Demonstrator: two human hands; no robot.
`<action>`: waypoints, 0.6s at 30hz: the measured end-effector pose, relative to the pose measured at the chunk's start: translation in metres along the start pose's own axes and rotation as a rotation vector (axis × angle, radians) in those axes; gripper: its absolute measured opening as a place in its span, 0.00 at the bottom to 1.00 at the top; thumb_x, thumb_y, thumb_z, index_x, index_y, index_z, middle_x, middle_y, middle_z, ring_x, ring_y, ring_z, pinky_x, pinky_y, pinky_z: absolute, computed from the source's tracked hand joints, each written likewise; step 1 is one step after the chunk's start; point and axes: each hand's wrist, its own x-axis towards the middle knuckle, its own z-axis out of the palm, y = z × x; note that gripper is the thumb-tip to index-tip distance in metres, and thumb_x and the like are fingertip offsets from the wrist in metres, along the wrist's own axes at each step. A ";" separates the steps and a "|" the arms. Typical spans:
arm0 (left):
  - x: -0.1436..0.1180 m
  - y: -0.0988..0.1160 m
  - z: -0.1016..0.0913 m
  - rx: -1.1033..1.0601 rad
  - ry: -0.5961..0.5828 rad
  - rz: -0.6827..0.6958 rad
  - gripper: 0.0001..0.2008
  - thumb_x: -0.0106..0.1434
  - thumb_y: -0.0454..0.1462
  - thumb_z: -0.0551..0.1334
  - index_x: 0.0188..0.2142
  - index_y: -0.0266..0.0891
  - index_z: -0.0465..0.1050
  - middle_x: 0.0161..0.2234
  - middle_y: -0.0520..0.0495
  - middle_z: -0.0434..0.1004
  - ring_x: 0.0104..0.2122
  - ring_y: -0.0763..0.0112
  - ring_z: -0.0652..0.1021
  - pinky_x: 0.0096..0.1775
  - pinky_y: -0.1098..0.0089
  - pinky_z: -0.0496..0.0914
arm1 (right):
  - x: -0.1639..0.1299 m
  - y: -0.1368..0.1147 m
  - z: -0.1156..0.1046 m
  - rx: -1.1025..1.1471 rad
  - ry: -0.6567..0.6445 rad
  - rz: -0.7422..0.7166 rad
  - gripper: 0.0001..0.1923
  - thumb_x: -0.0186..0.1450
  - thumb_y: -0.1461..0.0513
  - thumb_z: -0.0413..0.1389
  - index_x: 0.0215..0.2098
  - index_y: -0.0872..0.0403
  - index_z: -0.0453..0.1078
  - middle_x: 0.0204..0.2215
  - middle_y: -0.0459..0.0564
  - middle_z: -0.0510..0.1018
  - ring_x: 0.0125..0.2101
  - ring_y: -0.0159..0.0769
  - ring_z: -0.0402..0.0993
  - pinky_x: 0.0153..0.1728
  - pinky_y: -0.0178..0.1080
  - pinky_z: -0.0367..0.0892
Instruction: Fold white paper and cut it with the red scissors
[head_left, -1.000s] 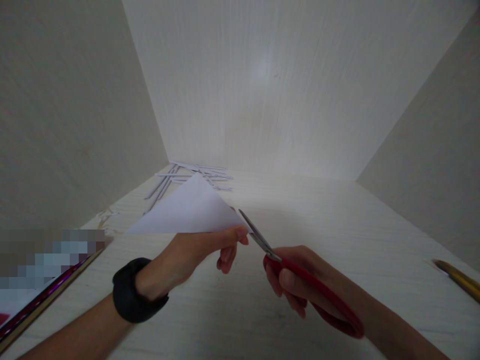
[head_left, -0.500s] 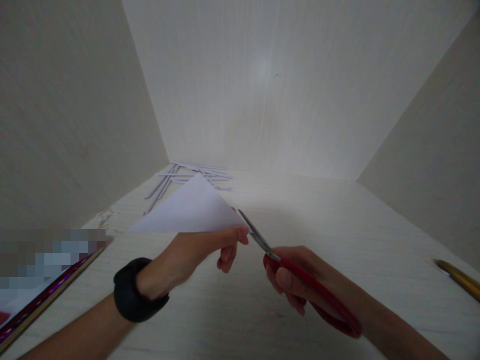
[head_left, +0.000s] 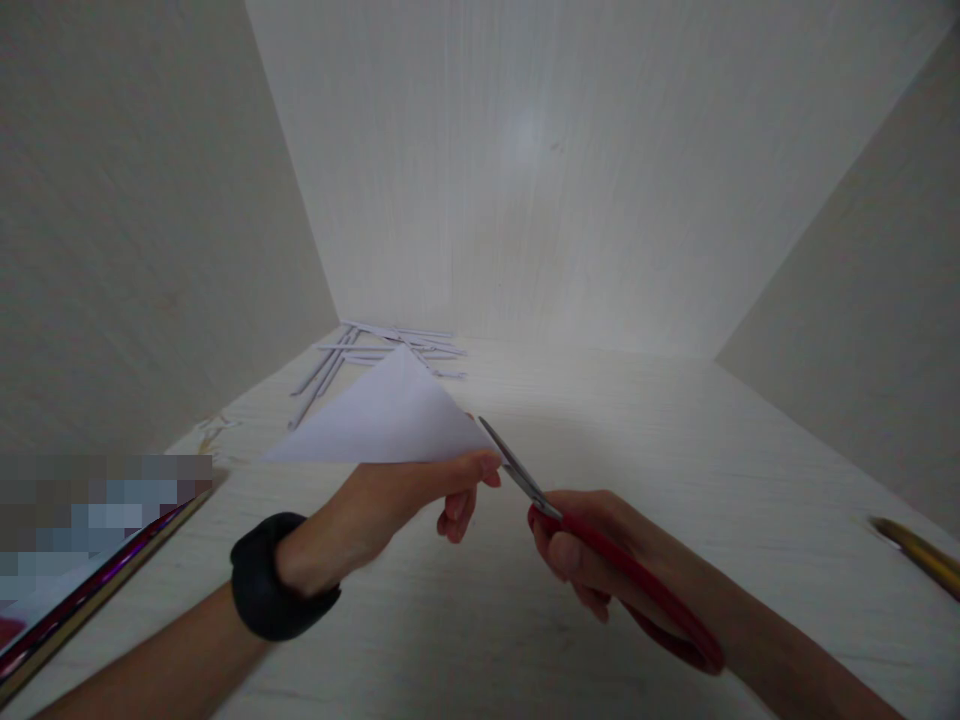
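Note:
A white sheet of paper (head_left: 390, 415), folded into a triangle, is pinched near its right corner by my left hand (head_left: 420, 490). A black band (head_left: 262, 580) circles my left wrist. My right hand (head_left: 585, 550) grips a pair of scissors (head_left: 630, 575) with red handles and slim metal blades. The blades point up and left, right at the paper's right corner beside my left thumb. Whether they touch the paper there I cannot tell. Some fingers of my left hand are hidden behind the paper.
Several thin rolled paper sticks (head_left: 330, 360) lie in the far left corner of the pale tabletop (head_left: 600, 420). Small scraps (head_left: 214, 432) lie by the left wall. A shiny purple-edged object (head_left: 112, 570), partly pixelated, is at left; a gold-coloured object (head_left: 919, 555) at right. Pale walls enclose three sides.
Almost nothing differs. The scissor blades seem slightly more closed at the paper's corner, and the whole view has shifted a few pixels.

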 end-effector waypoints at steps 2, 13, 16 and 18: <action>0.001 -0.001 -0.001 0.006 -0.008 -0.010 0.11 0.62 0.39 0.60 0.25 0.39 0.74 0.13 0.58 0.67 0.15 0.81 0.66 0.19 0.78 0.58 | 0.000 0.002 0.000 -0.006 0.011 -0.008 0.25 0.61 0.42 0.52 0.27 0.55 0.61 0.20 0.40 0.59 0.19 0.24 0.54 0.19 0.29 0.53; 0.000 -0.003 -0.001 -0.011 -0.013 -0.014 0.10 0.61 0.40 0.61 0.25 0.39 0.74 0.14 0.57 0.68 0.15 0.81 0.65 0.19 0.77 0.58 | 0.001 0.000 -0.001 -0.011 0.022 0.035 0.19 0.63 0.49 0.56 0.27 0.56 0.63 0.17 0.39 0.61 0.17 0.22 0.56 0.17 0.26 0.55; 0.001 -0.001 0.000 -0.031 -0.027 -0.015 0.10 0.61 0.40 0.61 0.25 0.39 0.74 0.13 0.58 0.66 0.15 0.80 0.64 0.19 0.77 0.58 | 0.001 0.002 0.000 -0.025 0.042 0.061 0.16 0.63 0.53 0.57 0.26 0.56 0.63 0.16 0.38 0.61 0.16 0.22 0.56 0.16 0.25 0.54; 0.001 0.001 0.001 -0.032 -0.028 -0.017 0.11 0.61 0.40 0.60 0.24 0.39 0.73 0.12 0.58 0.65 0.14 0.80 0.64 0.19 0.77 0.58 | 0.001 0.001 0.000 -0.031 0.052 0.077 0.16 0.63 0.53 0.57 0.26 0.56 0.63 0.16 0.38 0.61 0.16 0.22 0.56 0.16 0.25 0.54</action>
